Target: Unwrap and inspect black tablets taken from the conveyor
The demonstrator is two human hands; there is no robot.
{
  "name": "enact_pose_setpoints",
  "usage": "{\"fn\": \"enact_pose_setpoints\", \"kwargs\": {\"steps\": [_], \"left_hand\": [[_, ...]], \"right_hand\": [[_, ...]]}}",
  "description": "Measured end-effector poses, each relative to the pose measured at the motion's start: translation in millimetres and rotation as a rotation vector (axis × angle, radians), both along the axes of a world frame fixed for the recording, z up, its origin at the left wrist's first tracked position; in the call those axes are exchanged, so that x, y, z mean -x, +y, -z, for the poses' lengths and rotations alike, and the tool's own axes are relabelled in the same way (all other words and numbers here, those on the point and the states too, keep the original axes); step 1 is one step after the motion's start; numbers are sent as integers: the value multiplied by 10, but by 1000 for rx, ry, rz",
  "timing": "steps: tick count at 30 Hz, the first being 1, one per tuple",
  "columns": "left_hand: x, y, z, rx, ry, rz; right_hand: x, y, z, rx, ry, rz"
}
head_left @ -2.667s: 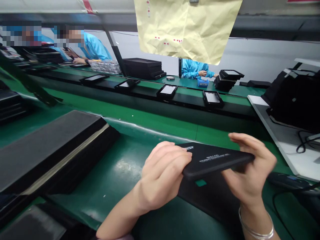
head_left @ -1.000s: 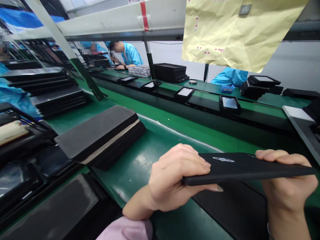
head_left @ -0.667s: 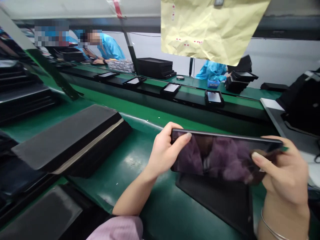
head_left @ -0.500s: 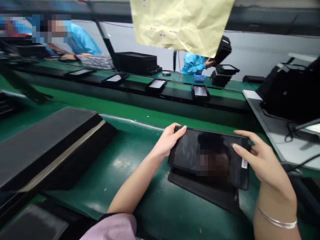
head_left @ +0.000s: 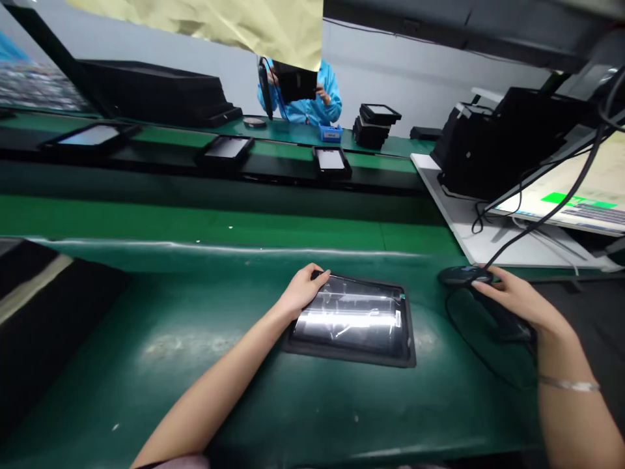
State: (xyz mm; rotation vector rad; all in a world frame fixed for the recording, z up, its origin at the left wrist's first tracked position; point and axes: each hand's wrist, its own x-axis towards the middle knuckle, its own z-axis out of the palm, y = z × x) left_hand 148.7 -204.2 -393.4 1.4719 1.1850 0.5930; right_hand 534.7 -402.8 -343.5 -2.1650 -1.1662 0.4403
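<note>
A dark tablet (head_left: 351, 316) lies face up on a thin black case or backing (head_left: 342, 355) on the green table. Its glossy screen reflects a bright band of light, and a small white label shows near the right end. My left hand (head_left: 305, 292) grips the tablet's upper left corner, thumb on top and fingers over the far edge. Over to the right, my right hand (head_left: 517, 296) is closed around the neck of a black handheld barcode scanner (head_left: 461, 276), whose cable runs up toward the monitor. Part of the scanner is hidden by that hand.
Several tablets in black trays (head_left: 331, 161) line the belt beyond the table. A large black foam stack (head_left: 53, 312) stands at left. At right are a white board (head_left: 493, 244) and a lit monitor (head_left: 581, 189). Across the belt, a person in blue (head_left: 332, 91) holds a black object.
The tablet has come down from both hands onto the black backing on the table. My right hand has left it and taken hold of the scanner. The view has swung right.
</note>
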Motion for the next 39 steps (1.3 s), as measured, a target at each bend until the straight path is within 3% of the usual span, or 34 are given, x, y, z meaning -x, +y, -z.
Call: {"fn": "enact_pose_setpoints", "kwargs": {"steps": [4,7,11,16,19,23,29,39], "left_hand": [[26,8,0,-77,68,29],[39,22,-3,-94,98,51],[46,40,-12,-97,126,63],[53,34,-24,-99,156,82],[61,25,-30,-96,169,96],[68,26,-35,-104,181,100],[66,53,-26,-104,189,104],[66,109,16,-44,122,90]], "right_hand": [[-96,159,190,114,215,-63],[-24,125,205,155,281,-122],[199,35,-14,230,284,-288],[625,101,-354,291,265,-866],[809,185,-435,327,245,-958],[879,224,-431,347,188,-969],[786,184,-338,323,107,-844],[272,165,149,124,53,-281]]}}
